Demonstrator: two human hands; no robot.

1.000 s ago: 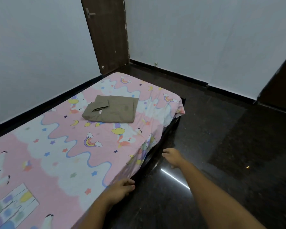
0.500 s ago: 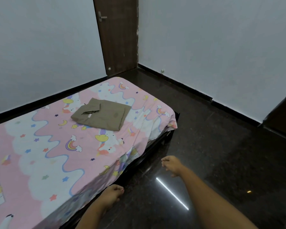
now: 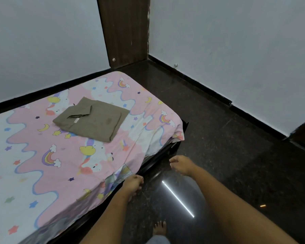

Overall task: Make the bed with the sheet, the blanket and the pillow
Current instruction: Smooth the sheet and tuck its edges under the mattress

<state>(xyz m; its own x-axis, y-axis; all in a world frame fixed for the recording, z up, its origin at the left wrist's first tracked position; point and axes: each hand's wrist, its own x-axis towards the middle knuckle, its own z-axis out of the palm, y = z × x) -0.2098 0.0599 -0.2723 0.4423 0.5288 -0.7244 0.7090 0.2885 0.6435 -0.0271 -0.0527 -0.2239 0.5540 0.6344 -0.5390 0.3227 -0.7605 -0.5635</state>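
Observation:
A pink sheet (image 3: 63,166) printed with rainbows, stars and clouds lies spread over the bed, and its near edge hangs over the side. A folded olive-brown cloth (image 3: 92,118) rests on the sheet towards the far end. My left hand (image 3: 133,184) hovers right at the sheet's hanging edge with its fingers loosely curled, gripping nothing that I can see. My right hand (image 3: 181,164) floats over the floor just off the bed's side, loosely curled and empty. No pillow is in view.
The low dark bed frame (image 3: 167,150) stands along the left wall. A brown door (image 3: 125,29) is in the far corner. Dark polished floor (image 3: 227,155) stretches to the right. My bare foot (image 3: 159,228) stands beside the bed.
The view has shifted along the bed towards its far end. My left hand came off the sheet's edge, dipped, and rose again beside it. My right hand stayed out over the floor.

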